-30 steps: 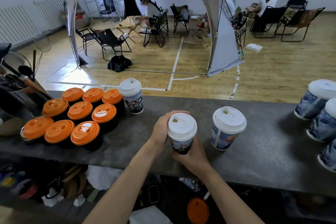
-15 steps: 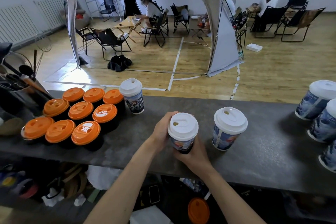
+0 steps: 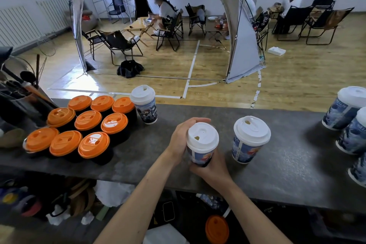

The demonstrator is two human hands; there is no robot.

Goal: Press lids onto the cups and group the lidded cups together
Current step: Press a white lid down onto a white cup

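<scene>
A printed paper cup with a white lid (image 3: 202, 140) stands near the front of the grey counter (image 3: 287, 156). My left hand (image 3: 182, 136) curls round its far left side, fingers up by the lid rim. My right hand (image 3: 210, 166) grips its body from the near side. A second white-lidded cup (image 3: 250, 138) stands just to the right, untouched. A third white-lidded cup (image 3: 144, 106) stands at the back left, beside a block of several black cups with orange lids (image 3: 89, 125).
Several more white-lidded printed cups (image 3: 348, 117) crowd the counter's right end. Utensils in holders (image 3: 17, 93) stand at the far left. A loose orange lid (image 3: 217, 229) and clutter lie on the shelf below the counter. Beyond are chairs, tables and seated people.
The sip hole of the lid on the held cup has turned from the far side towards me. Both hands stay on that cup in about the same place.
</scene>
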